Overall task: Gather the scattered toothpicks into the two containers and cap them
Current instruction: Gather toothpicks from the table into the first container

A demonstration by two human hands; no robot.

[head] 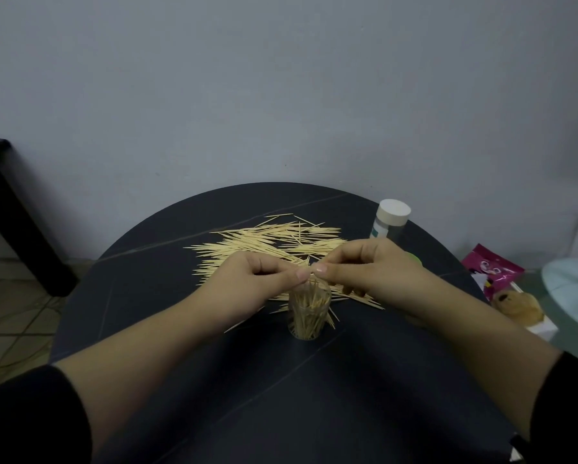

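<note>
Cup (309, 326): clear, upright, directly under the fingertips, stuffed with toothpicks (309, 304).
Left hand (251, 279): thumb and forefinger pinch toothpick tips above the cup's mouth.
Right hand (374, 267): same pinch, fingertips meeting the left's.
Pile (267, 241): loose sticks on the table (147, 279), just beyond the fingers.
Bottle (390, 222): white-capped, past the right knuckles.

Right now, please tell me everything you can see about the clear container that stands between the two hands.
The clear container is a small round tube, seemingly transparent plastic, standing upright and uncapped on the dark table. It is well filled with toothpicks, mostly upright, some leaning past the rim. The left hand and right hand meet just above its mouth, pinching toothpicks; whether the fingers touch the rim I cannot tell. Loose toothpicks lie beside and behind it.
</note>
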